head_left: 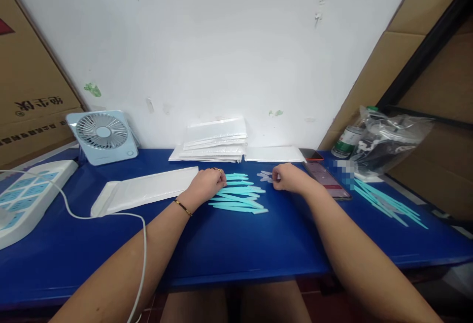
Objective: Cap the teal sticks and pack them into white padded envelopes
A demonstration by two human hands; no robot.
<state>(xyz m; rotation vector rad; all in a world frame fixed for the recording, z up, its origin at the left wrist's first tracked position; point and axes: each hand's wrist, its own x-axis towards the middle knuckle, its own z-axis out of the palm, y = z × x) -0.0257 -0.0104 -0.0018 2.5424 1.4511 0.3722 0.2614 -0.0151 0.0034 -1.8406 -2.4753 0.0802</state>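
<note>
1. Left hand (207, 184), curled, right at the turquoise sticks (236, 205), white envelope (148, 191) just beside!
2. Right hand (290, 178), fingers bunched, at the clear pieces (265, 177)!
3. Blue fan (103, 132) stands near the wall (221, 56)!

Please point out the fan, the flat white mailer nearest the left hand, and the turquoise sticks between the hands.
Fan (104, 132), head view: its central hub.
White mailer (148, 191), head view: its upper face.
Turquoise sticks (238, 191), head view: middle of pile.

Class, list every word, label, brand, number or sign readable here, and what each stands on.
"绝尘侠®" (probably; printed upside down): large brown cardboard box at left.
Smaller line below it: too blurred.
Clear plastic bottle with green-and-white label: too small to read.
Dark rectangular phone with lit screen: too blurred.
Pale-blue square plastic fan: faint marking, illegible.
</note>
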